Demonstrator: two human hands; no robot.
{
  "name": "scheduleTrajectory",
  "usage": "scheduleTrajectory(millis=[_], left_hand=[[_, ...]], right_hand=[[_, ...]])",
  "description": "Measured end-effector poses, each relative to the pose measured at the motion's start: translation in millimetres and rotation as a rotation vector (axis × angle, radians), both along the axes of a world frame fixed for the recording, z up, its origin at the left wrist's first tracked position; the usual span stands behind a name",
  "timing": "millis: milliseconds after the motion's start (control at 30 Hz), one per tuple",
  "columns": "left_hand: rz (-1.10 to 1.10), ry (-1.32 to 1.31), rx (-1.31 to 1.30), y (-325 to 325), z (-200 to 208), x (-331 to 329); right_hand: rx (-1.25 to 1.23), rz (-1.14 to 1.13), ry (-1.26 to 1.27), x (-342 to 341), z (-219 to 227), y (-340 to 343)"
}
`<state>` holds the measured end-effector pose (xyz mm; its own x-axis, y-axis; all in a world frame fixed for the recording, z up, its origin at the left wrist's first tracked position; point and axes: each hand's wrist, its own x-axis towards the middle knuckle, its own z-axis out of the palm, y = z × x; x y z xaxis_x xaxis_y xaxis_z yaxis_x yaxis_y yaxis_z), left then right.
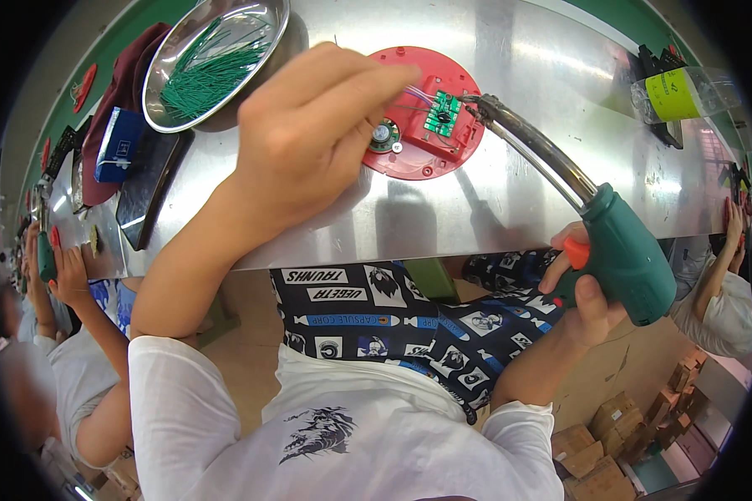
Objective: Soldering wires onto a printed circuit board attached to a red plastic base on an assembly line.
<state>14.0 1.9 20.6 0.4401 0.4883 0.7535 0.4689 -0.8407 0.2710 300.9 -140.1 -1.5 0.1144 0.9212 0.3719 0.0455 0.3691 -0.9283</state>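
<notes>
A round red plastic housing (384, 169) lies on the metal bench, with a small green circuit board (447, 108) in its raised middle. Beside the board sits a round silver speaker-like part (382, 134). My left hand (305, 138) reaches over the housing's left side, thumb and fingers pinched on thin wires (420, 94) that run to the board. Their ends are partly hidden by the fingers. My right hand (589, 305) grips a green soldering gun (631, 255) by its handle, fingers near the red trigger. Its long metal tube slants up-left, and the dark tip meets the board's right edge.
At the upper left, a steel bowl (148, 104) holds many green wires. A blue box (119, 146), a dark flat device (153, 192) and a maroon cloth (100, 184) lie beside it. A clear bottle (693, 93) lies far right. Other people work on both sides.
</notes>
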Motion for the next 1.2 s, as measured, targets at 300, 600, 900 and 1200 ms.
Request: scheduleTrajectory(millis=[300, 600, 900, 1200], left_hand=[[-0.095, 0.062, -0.130, -2.5, -8.5, 7.3], [-0.078, 0.061, -0.163, -3.0, -11.3, 6.8], [-0.091, 0.050, -0.144, -1.2, -11.4, 7.0], [-0.089, 0.050, -0.141, -2.5, -11.3, 6.9]], right_hand=[[-0.060, 0.044, -0.040, 1.2, -2.7, -6.6], [-0.138, 0.031, -0.041, -3.0, 0.4, -7.7], [-0.119, 0.068, 0.011, -1.8, -2.5, -4.5], [0.018, -0.041, 0.040, 2.9, 2.0, -0.2]])
